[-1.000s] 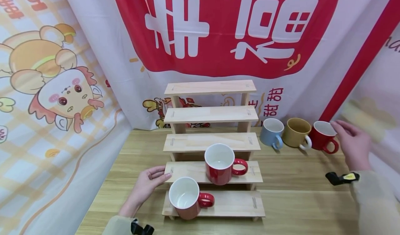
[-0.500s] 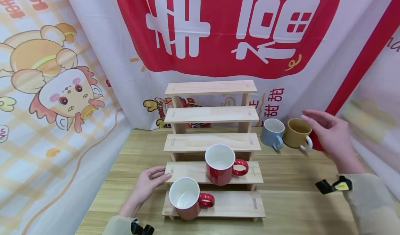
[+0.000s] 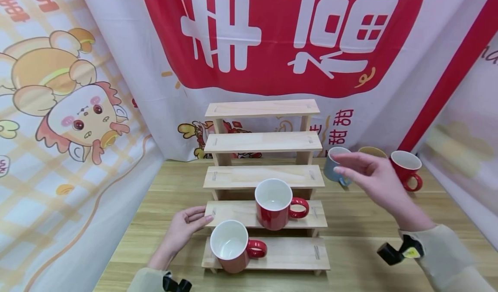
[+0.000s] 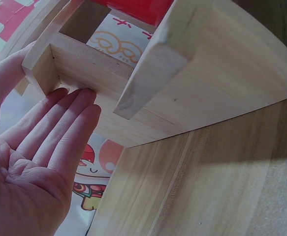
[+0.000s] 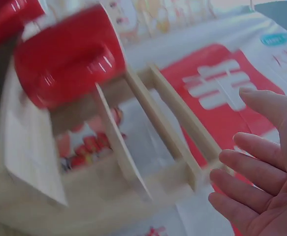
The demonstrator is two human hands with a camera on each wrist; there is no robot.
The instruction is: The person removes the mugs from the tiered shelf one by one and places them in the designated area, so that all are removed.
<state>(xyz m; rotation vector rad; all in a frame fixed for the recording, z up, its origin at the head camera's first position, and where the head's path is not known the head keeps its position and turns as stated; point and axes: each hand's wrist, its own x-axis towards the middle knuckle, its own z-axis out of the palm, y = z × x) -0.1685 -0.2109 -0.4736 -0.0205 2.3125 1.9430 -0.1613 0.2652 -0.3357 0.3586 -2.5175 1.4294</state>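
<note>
My left hand [image 3: 184, 231] grips the left end of the second-lowest step of a wooden stepped rack [image 3: 262, 141]. Its thumb lies over the board, and in the left wrist view the nearly straight fingers [image 4: 74, 130] reach beneath it. One red mug [image 3: 272, 214] stands on that step; another red mug [image 3: 235, 259] sits on the lowest step. My right hand [image 3: 379, 184] hovers before the back-right mugs, thumb and fingers apart, holding nothing. It partly covers a light blue mug [image 3: 331, 170] and mostly hides a tan mug [image 3: 372, 151]. A third red mug [image 3: 402, 171] stands to their right.
The rack's three upper steps rise towards a printed cloth backdrop [image 3: 272, 80]. Cloth also hangs along the left and right sides. The wood-grain table [image 3: 373, 257] extends around the rack.
My right hand has moved left from the red mug at far right, past the tan mug, to the light blue mug. The left hand and all mugs have stayed in place.
</note>
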